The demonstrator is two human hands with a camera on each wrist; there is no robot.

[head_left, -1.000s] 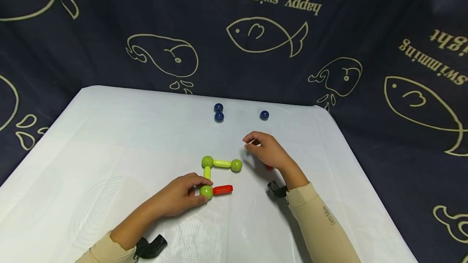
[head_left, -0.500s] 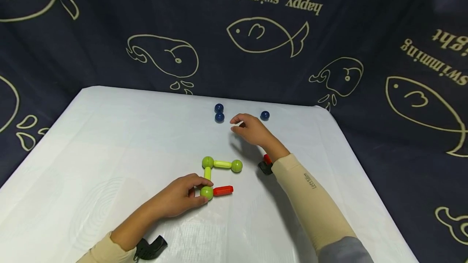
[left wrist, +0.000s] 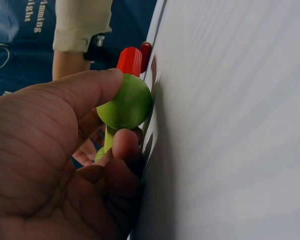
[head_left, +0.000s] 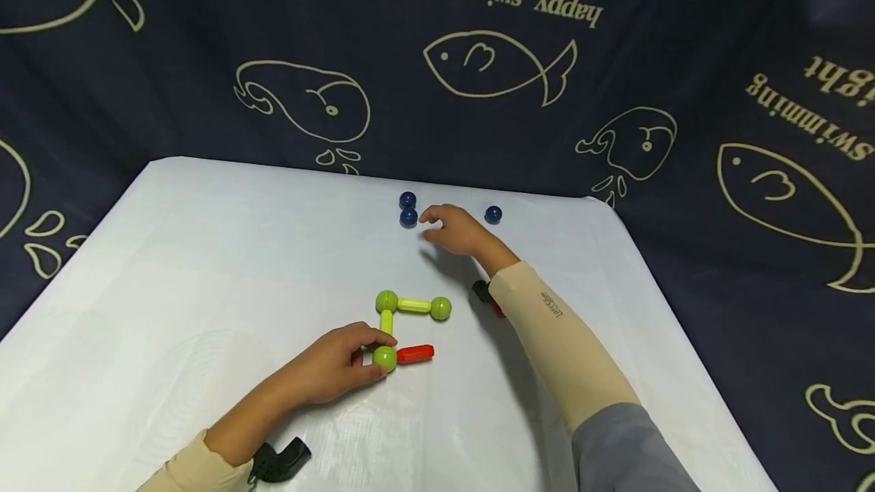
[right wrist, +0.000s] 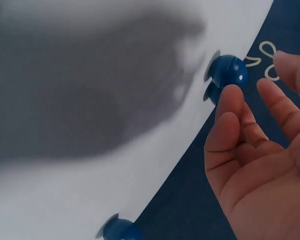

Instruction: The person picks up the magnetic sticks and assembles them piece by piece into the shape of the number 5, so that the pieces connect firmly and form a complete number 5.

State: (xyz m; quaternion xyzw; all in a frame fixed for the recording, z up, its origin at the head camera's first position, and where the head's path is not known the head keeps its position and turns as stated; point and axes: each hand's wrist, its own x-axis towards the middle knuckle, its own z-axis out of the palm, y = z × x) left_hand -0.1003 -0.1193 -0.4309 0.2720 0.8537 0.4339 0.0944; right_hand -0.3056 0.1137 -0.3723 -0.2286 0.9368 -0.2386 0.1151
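Note:
My left hand (head_left: 342,365) pinches a green ball (left wrist: 125,102) between thumb and fingers, low over the table. From this ball a red stick (head_left: 415,354) sticks out to the right, and a yellow-green stick (head_left: 386,322) runs up to a second green ball (head_left: 386,301). Another yellow-green stick (head_left: 413,305) links that one to a third green ball (head_left: 440,308). At the back, my right hand (head_left: 453,229) hovers with thumb and fingers apart, holding nothing. Just left of its fingertips are two touching blue balls (head_left: 408,217), also seen past the fingers in the right wrist view.
A single blue ball (head_left: 493,215) lies behind and to the right of my right hand. Partly hidden under the right sleeve (head_left: 554,332) is another red stick (head_left: 497,310). The white table (head_left: 205,249) ends at a dark curtain (head_left: 287,14) printed with fish.
My right hand has moved away from me and left across the table, up to the pair of blue balls. My left hand has stayed on the green ball.

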